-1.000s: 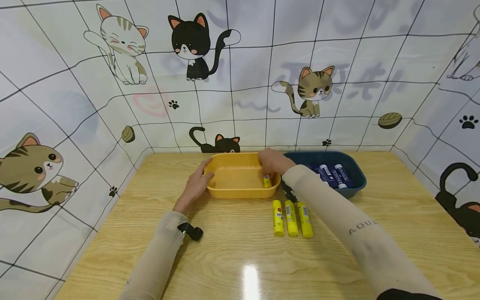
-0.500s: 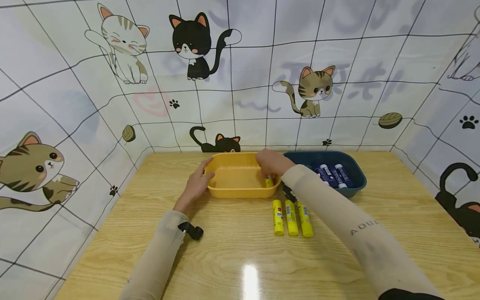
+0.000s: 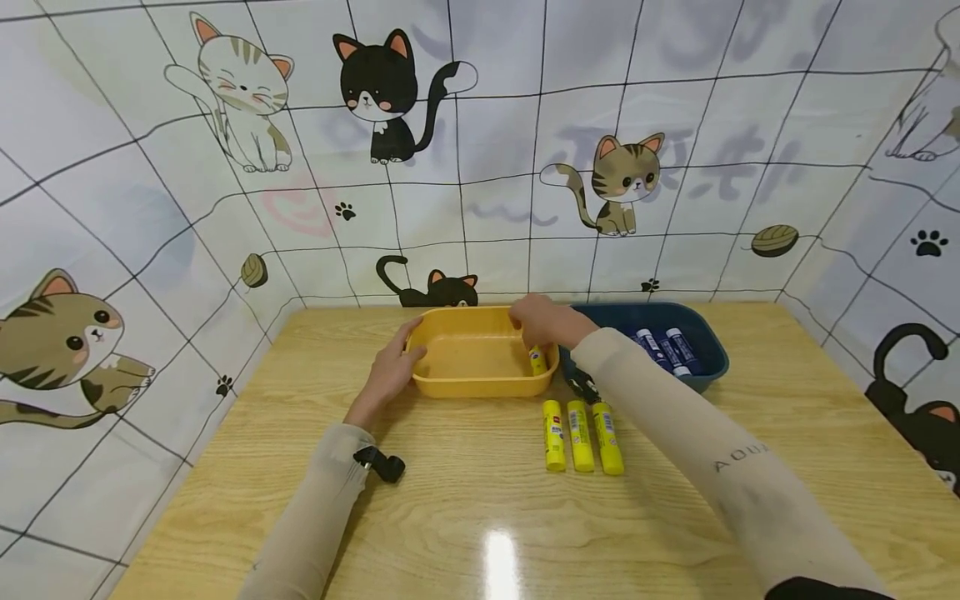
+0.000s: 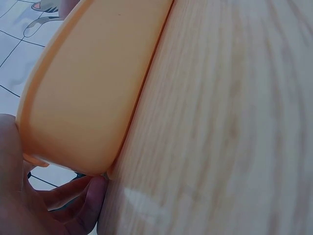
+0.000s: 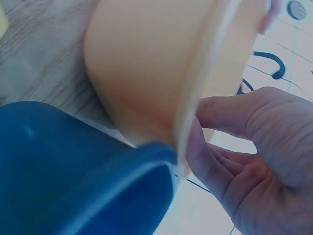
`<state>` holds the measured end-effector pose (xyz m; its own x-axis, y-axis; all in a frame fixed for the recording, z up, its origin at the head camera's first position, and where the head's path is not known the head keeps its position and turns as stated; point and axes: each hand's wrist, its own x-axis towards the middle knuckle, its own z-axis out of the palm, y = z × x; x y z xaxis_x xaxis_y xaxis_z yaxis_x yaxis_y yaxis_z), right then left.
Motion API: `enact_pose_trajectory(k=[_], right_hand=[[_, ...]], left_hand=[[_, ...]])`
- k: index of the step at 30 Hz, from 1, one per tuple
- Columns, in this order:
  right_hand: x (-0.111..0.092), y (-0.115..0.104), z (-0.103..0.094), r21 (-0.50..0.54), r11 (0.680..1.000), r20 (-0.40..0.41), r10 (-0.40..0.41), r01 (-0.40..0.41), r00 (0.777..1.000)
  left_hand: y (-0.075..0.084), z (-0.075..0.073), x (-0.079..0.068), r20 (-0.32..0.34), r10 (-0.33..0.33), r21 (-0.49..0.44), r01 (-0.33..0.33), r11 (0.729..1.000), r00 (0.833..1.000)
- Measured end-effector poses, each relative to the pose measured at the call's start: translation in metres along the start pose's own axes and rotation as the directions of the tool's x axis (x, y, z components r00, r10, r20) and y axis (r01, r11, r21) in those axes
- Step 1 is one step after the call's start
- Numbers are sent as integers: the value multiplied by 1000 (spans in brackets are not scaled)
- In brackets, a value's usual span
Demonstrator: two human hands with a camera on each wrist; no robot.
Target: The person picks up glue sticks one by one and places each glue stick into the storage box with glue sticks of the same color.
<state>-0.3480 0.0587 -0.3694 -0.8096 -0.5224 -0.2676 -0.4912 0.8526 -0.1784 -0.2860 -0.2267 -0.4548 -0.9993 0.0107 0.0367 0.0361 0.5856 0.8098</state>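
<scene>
In the head view, a yellow plastic basket (image 3: 480, 387) stands near the table's back edge. My left hand (image 3: 390, 367) grips its left end, thumb over the rim and fingers outside; the left wrist view shows that hand (image 4: 54, 196) at the basket's corner. Inside the right end, my right hand (image 3: 546, 321) holds a yellow glue stick (image 3: 537, 360), whose upper part the fingers hide. The right wrist view has this hand (image 5: 249, 152) bent over the basket rim (image 5: 203, 73), with the stick out of sight. Three more yellow glue sticks (image 3: 579, 436) lie side by side in front.
A dark blue basket (image 3: 708, 377) stands right beside the yellow one, holding several blue glue sticks with white caps (image 3: 671, 350). The right forearm passes over its front left corner. A cat-print backdrop (image 3: 495, 233) encloses the wooden table (image 3: 450, 508) at the back and sides.
The right hand has shifted slightly left inside the yellow basket, and the glue stick under its fingers leans a little more. The left hand and both baskets stay put.
</scene>
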Motion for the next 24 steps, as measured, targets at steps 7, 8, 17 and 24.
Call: enact_pose_trajectory(k=[7,8,17,24], right_hand=[[-15,13,-9,8,996,-139,-91,93,986],[-19,14,-10,12,994,-169,-105,109,980],[-76,29,-15,145,967,-314,-156,210,936],[-132,41,3,240,935,-381,-155,260,911]], left_hand=[[0,1,1,-4,-2,-24,2,1000,1000],[-1,1,1,-4,-3,-23,3,1000,1000],[0,1,-2,-10,-1,1,1,1000,1000],[1,1,-2,-12,-1,-5,1,1000,1000]])
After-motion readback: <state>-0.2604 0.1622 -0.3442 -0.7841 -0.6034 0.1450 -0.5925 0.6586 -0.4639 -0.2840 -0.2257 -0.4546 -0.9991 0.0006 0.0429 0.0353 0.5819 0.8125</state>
